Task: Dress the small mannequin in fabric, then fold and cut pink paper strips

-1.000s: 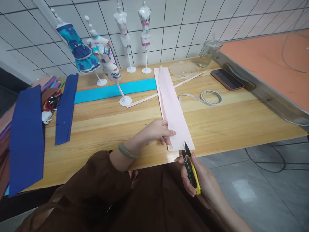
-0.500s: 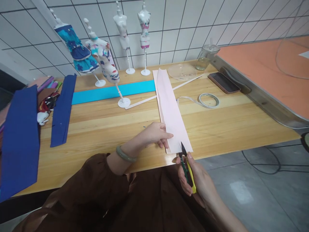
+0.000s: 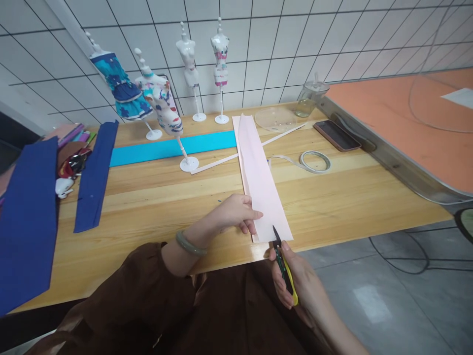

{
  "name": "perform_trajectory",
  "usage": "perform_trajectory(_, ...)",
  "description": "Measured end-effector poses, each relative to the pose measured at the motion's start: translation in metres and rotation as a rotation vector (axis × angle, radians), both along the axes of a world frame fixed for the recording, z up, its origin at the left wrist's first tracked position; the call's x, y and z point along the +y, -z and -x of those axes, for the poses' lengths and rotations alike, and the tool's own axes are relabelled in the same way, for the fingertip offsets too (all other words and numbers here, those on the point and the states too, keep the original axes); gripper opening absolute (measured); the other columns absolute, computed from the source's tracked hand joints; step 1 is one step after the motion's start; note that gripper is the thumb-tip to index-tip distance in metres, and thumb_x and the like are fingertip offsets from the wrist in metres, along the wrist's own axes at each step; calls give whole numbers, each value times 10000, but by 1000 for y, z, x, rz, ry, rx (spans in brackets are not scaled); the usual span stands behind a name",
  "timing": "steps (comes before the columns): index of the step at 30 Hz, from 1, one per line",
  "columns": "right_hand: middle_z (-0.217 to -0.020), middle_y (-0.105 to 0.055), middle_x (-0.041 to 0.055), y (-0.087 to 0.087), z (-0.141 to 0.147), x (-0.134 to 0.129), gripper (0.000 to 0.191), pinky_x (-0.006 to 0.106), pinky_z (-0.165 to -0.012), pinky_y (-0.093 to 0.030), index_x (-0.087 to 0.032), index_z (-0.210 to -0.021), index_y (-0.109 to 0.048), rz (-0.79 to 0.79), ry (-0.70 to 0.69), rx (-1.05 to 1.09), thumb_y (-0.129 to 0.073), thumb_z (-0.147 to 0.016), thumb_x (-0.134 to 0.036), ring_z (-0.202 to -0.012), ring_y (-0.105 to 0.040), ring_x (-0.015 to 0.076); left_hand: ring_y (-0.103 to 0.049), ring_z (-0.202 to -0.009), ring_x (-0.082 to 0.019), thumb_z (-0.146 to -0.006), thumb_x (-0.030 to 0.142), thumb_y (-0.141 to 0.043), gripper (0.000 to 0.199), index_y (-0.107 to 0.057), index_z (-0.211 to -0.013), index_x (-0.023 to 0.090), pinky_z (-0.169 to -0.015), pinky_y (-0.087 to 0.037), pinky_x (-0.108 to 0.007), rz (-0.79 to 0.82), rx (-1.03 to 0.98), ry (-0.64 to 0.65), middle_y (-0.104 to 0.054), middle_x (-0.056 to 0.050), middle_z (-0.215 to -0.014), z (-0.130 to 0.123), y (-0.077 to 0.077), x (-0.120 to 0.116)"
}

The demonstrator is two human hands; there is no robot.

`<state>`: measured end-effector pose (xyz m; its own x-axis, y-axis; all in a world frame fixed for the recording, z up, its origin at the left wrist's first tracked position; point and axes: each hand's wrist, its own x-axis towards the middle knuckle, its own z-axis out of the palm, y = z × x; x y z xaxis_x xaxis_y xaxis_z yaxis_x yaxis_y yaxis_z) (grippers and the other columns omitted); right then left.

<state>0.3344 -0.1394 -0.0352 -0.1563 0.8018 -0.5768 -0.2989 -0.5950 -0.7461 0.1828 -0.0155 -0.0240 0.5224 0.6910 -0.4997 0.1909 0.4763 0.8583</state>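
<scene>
A long pale pink strip [image 3: 264,187] lies on the wooden table, its near end at the front edge. My left hand [image 3: 240,213] grips the strip's left side near that end, thumb on top and fingers curled at the edge. My right hand [image 3: 291,278] is closed around small thread snips [image 3: 284,271] with yellow and dark green handles. Their dark blades point away from me over the strip's near end, and look nearly together. Under the strip's far part runs a narrow white strip [image 3: 214,164]; a bright blue strip [image 3: 210,142] meets its left side.
Four small mannequins, one being the patterned one [image 3: 162,101], stand toward the back. Dark blue fabric [image 3: 31,222] lies left. At right are a tape roll [image 3: 315,161], a phone [image 3: 337,135], a clear dish [image 3: 275,120], a glass jar [image 3: 310,98] and an orange-topped surface [image 3: 399,113].
The whole view has shifted, so the table's contents appear slightly lower. The snips' blades have come closer together in my right hand. My left hand keeps its hold on the strip.
</scene>
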Motion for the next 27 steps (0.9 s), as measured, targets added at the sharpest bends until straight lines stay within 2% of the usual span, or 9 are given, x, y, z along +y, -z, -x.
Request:
perform_trajectory(8,-378,-421,-80,-1,-2,1,440,157,-251,-239,-178,-814,-498,20,2,-4,-403,-826,-607,-232,-260,39,-570,-411,-100,-725,190,-639,140,-538,-787,114,-368,-397,-162,-4,2,-7,-595,-2,-499,-1,-4,0)
perform_trajectory(20,-395,-452,-61,-9,-3,13,459,152,-243,-238,-159,-839,-528,101,5,58,-419,-817,-605,-230,-281,40,-565,-408,-103,-733,259,-646,193,-533,-786,112,-376,-397,-163,-19,-29,23,-590,-12,-474,3,4,0)
perform_trajectory(27,-407,-465,-57,-10,-2,19,484,162,-250,-253,-144,-860,-529,88,1,40,-424,-811,-614,-233,-290,43,-577,-419,-107,-738,284,-639,222,-535,-820,106,-382,-391,-165,-25,-26,54,-600,-17,-494,3,4,1)
